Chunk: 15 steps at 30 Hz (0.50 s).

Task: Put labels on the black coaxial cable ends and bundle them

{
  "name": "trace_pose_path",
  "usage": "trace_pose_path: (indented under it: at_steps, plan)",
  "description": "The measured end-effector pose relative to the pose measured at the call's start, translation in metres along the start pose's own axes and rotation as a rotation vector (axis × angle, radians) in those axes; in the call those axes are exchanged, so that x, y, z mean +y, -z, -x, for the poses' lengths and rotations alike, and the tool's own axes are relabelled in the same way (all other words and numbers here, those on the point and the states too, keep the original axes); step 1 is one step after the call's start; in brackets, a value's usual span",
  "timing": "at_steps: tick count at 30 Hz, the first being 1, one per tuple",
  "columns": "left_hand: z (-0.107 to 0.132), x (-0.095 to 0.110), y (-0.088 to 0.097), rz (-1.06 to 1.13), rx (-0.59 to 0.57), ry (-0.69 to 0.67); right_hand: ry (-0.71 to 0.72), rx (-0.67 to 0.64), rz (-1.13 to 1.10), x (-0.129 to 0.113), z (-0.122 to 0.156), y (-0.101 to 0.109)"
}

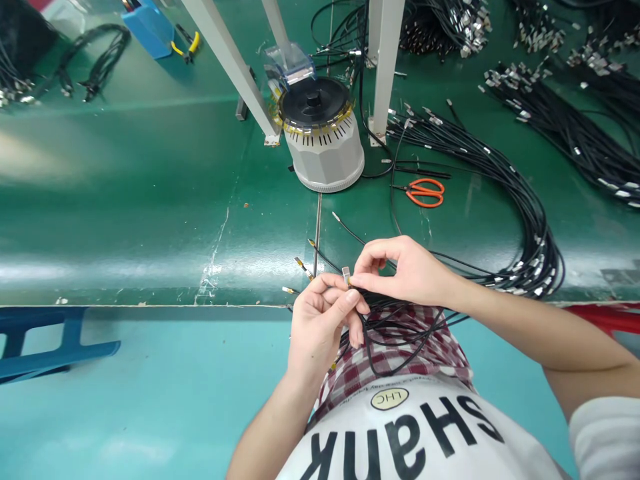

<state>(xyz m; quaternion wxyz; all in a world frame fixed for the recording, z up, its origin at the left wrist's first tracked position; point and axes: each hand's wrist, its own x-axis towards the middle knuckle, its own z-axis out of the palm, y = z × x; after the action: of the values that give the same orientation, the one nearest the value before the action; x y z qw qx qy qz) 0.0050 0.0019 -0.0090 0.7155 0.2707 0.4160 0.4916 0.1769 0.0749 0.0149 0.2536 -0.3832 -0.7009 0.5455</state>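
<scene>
Close together at the table's front edge, both hands work on one black cable's end. A small silver USB-type connector (346, 274) stands up between the fingertips, with a bit of yellow at its base. My left hand (323, 317) is closed, thumb and fingers pinched just below the connector. From the right, my right hand (400, 270) pinches at the connector's base. Several black cables (395, 333) hang in loops over the lap under the hands. A few cable ends with yellow bits (303, 267) poke out onto the table left of the hands.
On the green table (125, 200) stands a white tape dispenser (325, 157) with a black top, between white posts (385, 67). Orange-handled scissors (425, 193) lie beside it. Cable bundles (520, 200) fill the right. Yellow-handled cutters (187, 45) lie by a blue box (149, 30).
</scene>
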Motion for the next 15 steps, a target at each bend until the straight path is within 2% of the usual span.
trace_pose_path:
  at_steps: [8, 15]
  plan:
    - [0.0008, -0.0012, 0.0005, 0.006, -0.010, -0.004, 0.001, 0.004, 0.009, -0.0007, 0.0004, -0.0002]
    - [0.0014, -0.0021, 0.0004, -0.027, 0.024, -0.018, -0.066, -0.035, -0.052, -0.0008, -0.0021, -0.0011]
